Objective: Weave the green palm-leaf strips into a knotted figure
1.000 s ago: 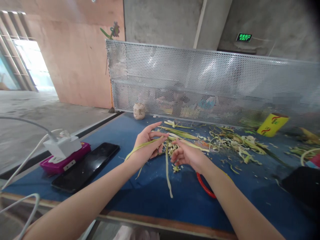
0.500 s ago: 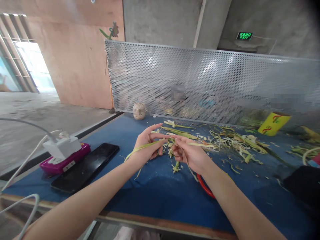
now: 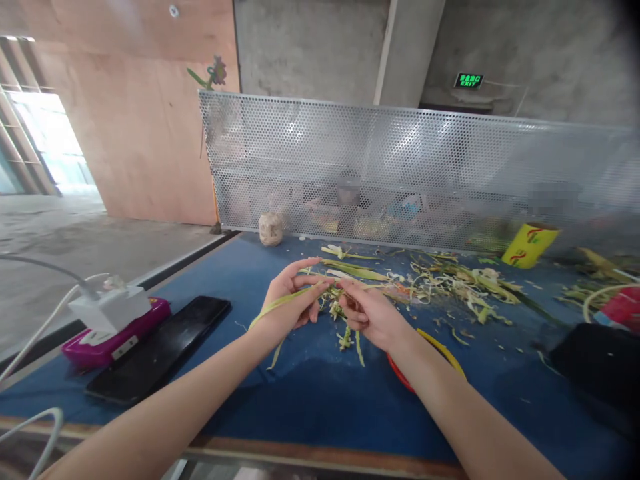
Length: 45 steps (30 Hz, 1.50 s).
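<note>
My left hand point(image 3: 289, 303) and my right hand point(image 3: 373, 313) meet above the blue table top point(image 3: 280, 393), fingertips almost touching. Both pinch thin yellow-green leaf strips point(image 3: 280, 300); one strip runs from the left fingers back along my left wrist. My left index finger sticks out forward while the other fingers curl. A short strip point(image 3: 359, 347) dangles under my right hand. A small knot of woven strips point(image 3: 334, 303) sits between the two hands.
A heap of leaf scraps point(image 3: 460, 283) lies behind the hands. A black phone point(image 3: 160, 347), a pink case point(image 3: 115, 337) and a white charger point(image 3: 107, 308) lie at left. A red-and-yellow ring point(image 3: 437, 343) sits under my right forearm. A perforated metal screen point(image 3: 400, 173) closes the far edge; a yellow cup point(image 3: 530, 245) stands by it.
The long strip that hung down between my hands has been drawn up and now hangs short. The view has shifted slightly to the right and down.
</note>
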Each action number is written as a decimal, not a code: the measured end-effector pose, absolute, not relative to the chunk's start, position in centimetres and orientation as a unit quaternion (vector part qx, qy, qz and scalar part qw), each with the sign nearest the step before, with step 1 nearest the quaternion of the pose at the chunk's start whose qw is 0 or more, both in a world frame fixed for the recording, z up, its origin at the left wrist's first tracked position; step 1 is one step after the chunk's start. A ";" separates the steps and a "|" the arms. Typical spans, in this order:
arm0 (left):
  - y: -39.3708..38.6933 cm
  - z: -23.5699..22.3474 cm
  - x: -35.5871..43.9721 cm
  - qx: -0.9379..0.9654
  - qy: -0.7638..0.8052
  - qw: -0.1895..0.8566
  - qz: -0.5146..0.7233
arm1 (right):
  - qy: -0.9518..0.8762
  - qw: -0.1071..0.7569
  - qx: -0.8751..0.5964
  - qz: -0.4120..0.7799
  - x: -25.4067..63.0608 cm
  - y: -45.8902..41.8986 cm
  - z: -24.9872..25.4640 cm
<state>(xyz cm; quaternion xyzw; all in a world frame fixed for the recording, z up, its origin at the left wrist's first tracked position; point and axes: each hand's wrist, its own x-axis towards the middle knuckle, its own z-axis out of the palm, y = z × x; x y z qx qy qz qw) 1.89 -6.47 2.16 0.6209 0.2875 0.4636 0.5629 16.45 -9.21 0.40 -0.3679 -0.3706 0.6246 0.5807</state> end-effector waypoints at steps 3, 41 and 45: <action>-6.5 2.1 1.8 0.616 0.284 0.564 0.472 | -0.376 0.633 -0.301 0.606 16.2 -9.3 0.6; -7.9 2.0 2.3 0.647 0.281 0.505 0.497 | -0.482 0.602 -0.369 0.519 14.7 -9.8 0.6; -8.0 1.8 2.5 0.650 0.284 0.509 0.488 | -0.473 0.587 -0.371 0.542 14.2 -9.9 0.5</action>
